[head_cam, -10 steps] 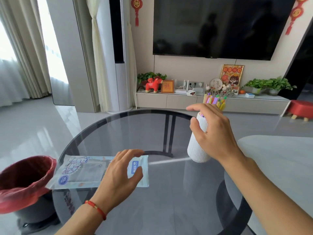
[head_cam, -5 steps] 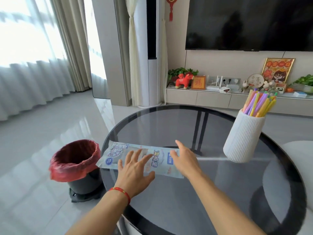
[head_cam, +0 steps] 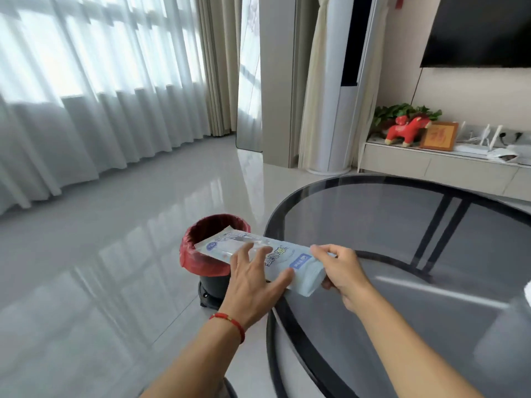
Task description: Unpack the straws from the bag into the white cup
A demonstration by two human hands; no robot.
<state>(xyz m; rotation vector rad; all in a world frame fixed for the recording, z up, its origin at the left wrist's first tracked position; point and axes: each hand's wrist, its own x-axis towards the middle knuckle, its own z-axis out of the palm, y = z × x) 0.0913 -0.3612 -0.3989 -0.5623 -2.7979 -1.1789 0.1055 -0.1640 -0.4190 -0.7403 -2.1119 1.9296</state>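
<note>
The flat, pale-blue printed plastic bag [head_cam: 280, 254] is lifted off the glass table and held level past the table's left edge. Its far end hangs over the bin with the red liner [head_cam: 201, 259]. My left hand [head_cam: 253, 280] grips the bag's middle, thumb under and fingers spread on top. My right hand [head_cam: 342, 271] pinches the bag's near right end. The bag looks flat, with no straws visible inside. The white cup and the straws are out of view.
The round dark glass table [head_cam: 402, 225] fills the right half of the view. The bin stands on the glossy grey floor just left of the table's edge. A low TV cabinet [head_cam: 431, 165] with a red horse toy and a plant runs along the back wall.
My right hand left the cup and came to the bag. Both hands lifted the bag off the table and carried it left over the bin. The view swung left, losing the cup.
</note>
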